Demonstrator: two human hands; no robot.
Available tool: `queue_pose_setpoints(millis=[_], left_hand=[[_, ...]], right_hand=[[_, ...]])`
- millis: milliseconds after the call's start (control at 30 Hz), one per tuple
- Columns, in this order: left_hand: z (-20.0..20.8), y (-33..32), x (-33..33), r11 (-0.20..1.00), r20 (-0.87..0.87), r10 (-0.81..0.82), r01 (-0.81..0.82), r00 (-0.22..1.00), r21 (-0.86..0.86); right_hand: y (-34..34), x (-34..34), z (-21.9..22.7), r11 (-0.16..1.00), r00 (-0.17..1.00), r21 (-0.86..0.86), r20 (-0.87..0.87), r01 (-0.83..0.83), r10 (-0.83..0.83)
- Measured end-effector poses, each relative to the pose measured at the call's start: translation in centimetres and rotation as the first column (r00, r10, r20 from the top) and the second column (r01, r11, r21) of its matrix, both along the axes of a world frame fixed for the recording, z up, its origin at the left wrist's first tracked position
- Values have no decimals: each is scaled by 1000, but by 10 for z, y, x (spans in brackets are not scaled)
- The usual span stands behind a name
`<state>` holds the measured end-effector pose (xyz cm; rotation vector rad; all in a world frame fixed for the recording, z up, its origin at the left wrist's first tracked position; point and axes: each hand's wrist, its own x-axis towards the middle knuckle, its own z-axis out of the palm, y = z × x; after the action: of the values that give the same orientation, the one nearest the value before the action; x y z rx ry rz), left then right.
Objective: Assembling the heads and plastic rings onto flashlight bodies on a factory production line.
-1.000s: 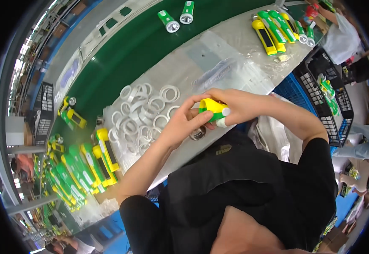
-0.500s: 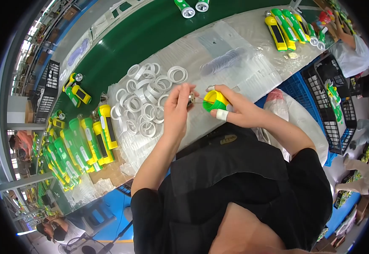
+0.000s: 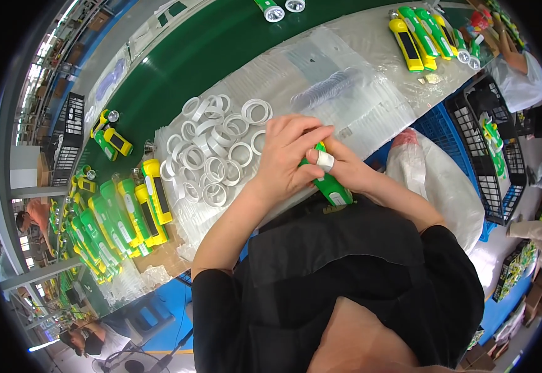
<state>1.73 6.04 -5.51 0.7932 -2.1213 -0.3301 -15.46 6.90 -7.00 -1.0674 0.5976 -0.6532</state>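
- A person in a black top, seen from above, works at a long worktop [image 3: 370, 81] covered in clear plastic sheet, with both hands brought together just in front of the chest.
- The left hand [image 3: 286, 158] lies over the front end of a green torch [image 3: 334, 189], its fingers curled down around that end and hiding it.
- The right hand [image 3: 345, 171] grips the same torch from the other side; its fingers are closed on the body, and one of them wears a white wrap [image 3: 325, 161].
- The torch is tilted, its rear end with a pale panel pointing down toward the person's chest, just over the near edge of the worktop.
- Just to the left of the hands lies a loose pile of white plastic rings [image 3: 218, 152], spread on the plastic sheet, some overlapping.
- Further left, a row of yellow and green torches [image 3: 128, 211] lies side by side near the worktop's edge.
- At the far right end of the worktop, another group of yellow and green torches [image 3: 423, 34] rests, well apart from the hands.
- Behind the plastic sheet runs a dark green belt [image 3: 190, 62].
- On the person's right stand a white bag [image 3: 451, 193] and a black crate [image 3: 494, 149].
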Motion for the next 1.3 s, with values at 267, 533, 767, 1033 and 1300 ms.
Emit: queue_pose_setpoints(millis=[267, 533, 767, 1033, 1300], left_hand=[[-39, -60, 0, 925, 105, 308, -324, 945, 199], [-47, -72, 9, 912, 367, 317, -387, 874, 134], [6, -16, 2, 967, -163, 72, -28, 984, 253], [-4, 14, 9, 999, -145, 49, -46, 988, 26], [-11, 16, 9, 999, -305, 32, -36, 952, -5]], right_hand=[[-16, -17, -2, 980, 974, 68, 113, 188, -195], [-14, -28, 3, 964, 962, 30, 56, 266, -267], [-12, -20, 6, 975, 973, -31, 75, 222, -219], [-10, -5, 10, 997, 996, -79, 92, 11, -3], [0, 19, 0, 992, 987, -105, 151, 64, -48]])
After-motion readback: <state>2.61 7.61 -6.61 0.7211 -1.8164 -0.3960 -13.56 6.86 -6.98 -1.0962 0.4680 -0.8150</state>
